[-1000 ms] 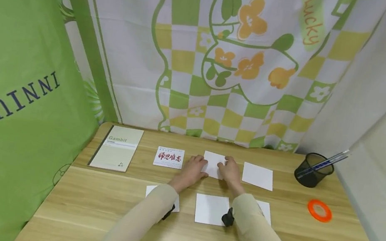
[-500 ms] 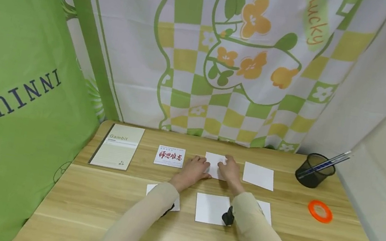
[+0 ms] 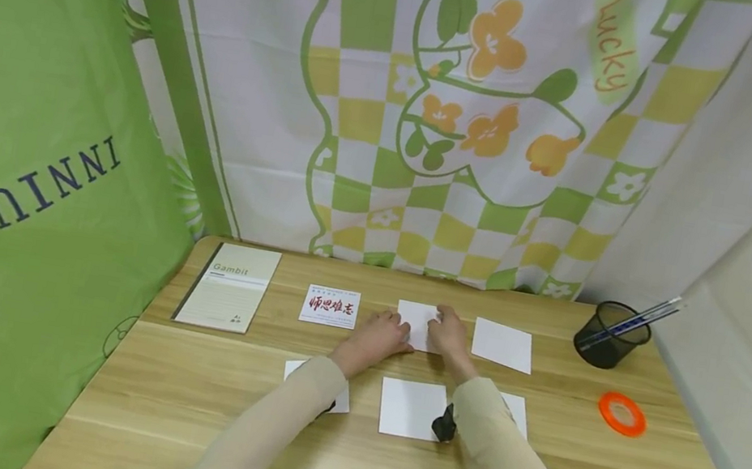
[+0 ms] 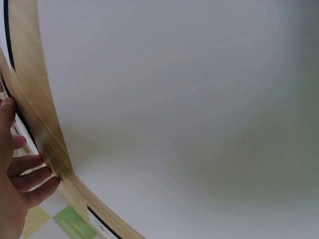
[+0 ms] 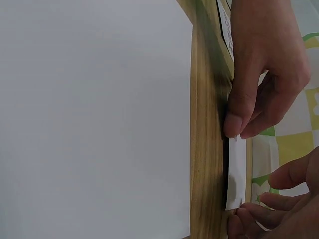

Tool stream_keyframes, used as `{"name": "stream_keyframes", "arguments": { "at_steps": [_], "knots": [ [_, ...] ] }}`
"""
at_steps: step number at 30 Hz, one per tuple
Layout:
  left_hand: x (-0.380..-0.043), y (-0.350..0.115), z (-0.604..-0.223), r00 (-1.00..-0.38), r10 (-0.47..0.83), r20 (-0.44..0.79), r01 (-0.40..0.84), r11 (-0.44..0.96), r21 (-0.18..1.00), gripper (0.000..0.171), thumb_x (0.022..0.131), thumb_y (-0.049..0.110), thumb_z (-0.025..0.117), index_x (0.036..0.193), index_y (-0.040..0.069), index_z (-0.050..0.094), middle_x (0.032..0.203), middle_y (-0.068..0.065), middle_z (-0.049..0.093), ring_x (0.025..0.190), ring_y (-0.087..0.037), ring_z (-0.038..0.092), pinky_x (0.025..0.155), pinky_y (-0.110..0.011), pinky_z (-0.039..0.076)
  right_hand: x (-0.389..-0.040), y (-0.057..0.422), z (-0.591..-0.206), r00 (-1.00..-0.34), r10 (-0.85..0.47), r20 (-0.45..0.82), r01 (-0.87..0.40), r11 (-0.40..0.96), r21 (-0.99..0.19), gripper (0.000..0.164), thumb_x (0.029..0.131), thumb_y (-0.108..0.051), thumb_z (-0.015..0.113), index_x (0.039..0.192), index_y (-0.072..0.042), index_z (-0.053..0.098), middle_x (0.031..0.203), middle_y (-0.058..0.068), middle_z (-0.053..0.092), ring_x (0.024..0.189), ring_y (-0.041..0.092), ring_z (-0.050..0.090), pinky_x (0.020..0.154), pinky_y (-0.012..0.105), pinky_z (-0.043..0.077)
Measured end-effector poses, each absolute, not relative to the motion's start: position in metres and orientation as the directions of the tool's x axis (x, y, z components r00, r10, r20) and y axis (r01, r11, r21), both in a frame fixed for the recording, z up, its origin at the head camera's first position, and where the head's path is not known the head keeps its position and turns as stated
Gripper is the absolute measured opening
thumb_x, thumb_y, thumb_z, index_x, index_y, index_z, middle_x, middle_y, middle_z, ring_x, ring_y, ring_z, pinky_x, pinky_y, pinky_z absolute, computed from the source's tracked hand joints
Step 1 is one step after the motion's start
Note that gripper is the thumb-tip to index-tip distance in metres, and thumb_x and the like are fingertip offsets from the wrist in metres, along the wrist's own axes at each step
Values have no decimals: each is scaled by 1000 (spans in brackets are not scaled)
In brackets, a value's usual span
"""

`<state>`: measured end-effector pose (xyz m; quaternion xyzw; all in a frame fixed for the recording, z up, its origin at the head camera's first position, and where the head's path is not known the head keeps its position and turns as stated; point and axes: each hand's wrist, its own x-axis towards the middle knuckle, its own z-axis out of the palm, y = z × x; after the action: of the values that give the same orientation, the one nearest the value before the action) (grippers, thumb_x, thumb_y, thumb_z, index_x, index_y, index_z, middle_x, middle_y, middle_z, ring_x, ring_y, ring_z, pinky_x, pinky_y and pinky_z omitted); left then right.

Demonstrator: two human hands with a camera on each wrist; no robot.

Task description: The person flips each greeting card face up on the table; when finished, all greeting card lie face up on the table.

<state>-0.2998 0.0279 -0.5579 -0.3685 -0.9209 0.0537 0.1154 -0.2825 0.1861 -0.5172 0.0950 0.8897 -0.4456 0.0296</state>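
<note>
A small white square card lies at the far middle of the wooden table, between both hands. My left hand holds its left side; in the right wrist view the thumb and fingers of the left hand pinch its edge. At the right side, my right hand grips the card with its fingertips curled down. The card appears flat, seen almost edge-on there. To the left is a card with red Chinese characters; to the right, a blank white card.
Nearer, under the forearms, lie three more white cards, the middle card most visible. A Gambit notebook sits at far left. On the right stand a black mesh cup with pens and an orange ring. A patterned curtain hangs behind the table.
The left hand has shifted slightly right and its fingers have drawn in at the card's edge. The right hand stays nearly still; the other objects have not moved.
</note>
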Motion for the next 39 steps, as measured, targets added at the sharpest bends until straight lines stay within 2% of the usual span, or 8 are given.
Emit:
{"name": "stream_keyframes", "arguments": {
  "at_steps": [7,13,19,22,25,29,35,39],
  "knots": [
    [-303,23,-562,-601,748,281,714,660,-234,37,98,45,51,82,15,66,70,1,63,64,-13,61,58,-28,53,-280,192,-521,-997,62,-47,77,692,-718,48,83,7,40,130,11,51,134,30,49,128,44,42,108,51,33],
    [-301,16,-562,-484,811,328,727,582,-364,33,100,37,50,80,17,67,67,5,62,59,-9,59,54,-25,49,-275,202,-524,-996,-65,-58,-2,686,-727,53,78,17,40,128,8,54,132,31,50,124,43,45,103,53,39],
    [-299,6,-556,-453,790,412,713,599,-364,24,94,31,62,113,17,66,83,4,69,67,-7,64,62,-24,54,-273,208,-525,-992,-120,-26,-64,687,-724,51,76,21,46,124,7,58,130,30,53,124,45,47,101,54,40],
    [-298,2,-553,-456,785,420,720,603,-344,37,90,28,67,125,16,61,93,1,71,77,-10,67,70,-27,56,-273,209,-526,-993,-115,25,-100,712,-695,42,79,17,54,118,6,63,123,26,60,112,39,56,95,50,46],
    [-299,-1,-553,-451,779,436,729,603,-324,35,91,27,66,124,14,62,98,-1,72,84,-12,68,73,-29,56,-273,208,-525,-993,-100,61,-115,735,-669,34,82,12,58,113,3,67,118,23,63,94,31,60,80,43,52],
    [-298,0,-552,-464,774,431,712,616,-338,29,96,31,59,121,16,63,101,0,71,89,-13,67,75,-30,55,-272,206,-522,-994,-53,95,-102,755,-648,30,83,8,58,110,-1,70,115,20,66,69,21,56,54,29,45],
    [-294,5,-543,-602,695,394,683,703,-198,21,93,14,63,113,15,66,106,-1,68,99,-17,64,80,-31,53,-271,204,-520,-993,14,119,-68,750,-658,31,83,6,54,107,-5,72,109,20,68,46,11,39,39,21,30],
    [-291,7,-533,-656,599,459,654,755,-50,19,91,12,64,110,14,70,104,-2,71,93,-17,66,73,-30,54,-269,203,-519,-991,45,126,-49,752,-657,22,87,0,59,104,-6,73,110,18,69,51,14,50,39,23,34]
  ]
}}
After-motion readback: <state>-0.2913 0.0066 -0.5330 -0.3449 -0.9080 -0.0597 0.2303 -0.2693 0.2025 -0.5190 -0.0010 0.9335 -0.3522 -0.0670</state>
